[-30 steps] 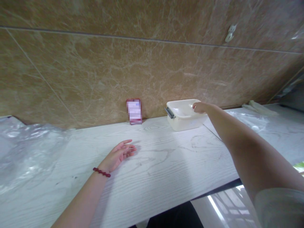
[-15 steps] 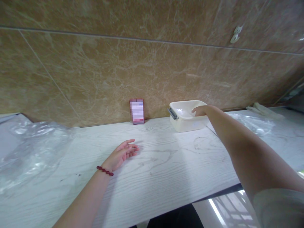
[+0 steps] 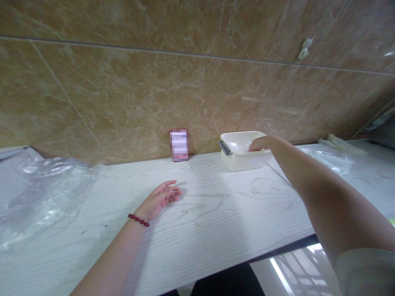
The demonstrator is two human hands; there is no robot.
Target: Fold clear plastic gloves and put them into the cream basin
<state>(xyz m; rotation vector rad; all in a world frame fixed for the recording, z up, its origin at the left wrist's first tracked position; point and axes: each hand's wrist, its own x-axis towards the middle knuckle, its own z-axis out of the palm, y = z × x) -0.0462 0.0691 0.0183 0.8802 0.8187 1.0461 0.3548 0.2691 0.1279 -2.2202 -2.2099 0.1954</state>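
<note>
Near the wall (image 3: 185, 90), at two o'clock from the left hand (image 3: 162, 201), the cream box (image 3: 242, 163) stands uncovered on the pale tabletop (image 3: 210, 234), its grey latch (image 3: 225, 148) at the box's nine o'clock. The right hand (image 3: 259, 143) enters the cream box from three o'clock, fingertips largely hidden; whether it grasps anything cannot be told. The step in hand is judged to be a reach into the box; any move out would call for lifting the fingers clear of its side without tipping it. The left hand holds nothing, fingers relaxed and slightly curled, well apart from the cream box. At one o'clock from the left hand, a red-edged item (image 3: 179, 145), face blurred out, stands upright by the wall.
</note>
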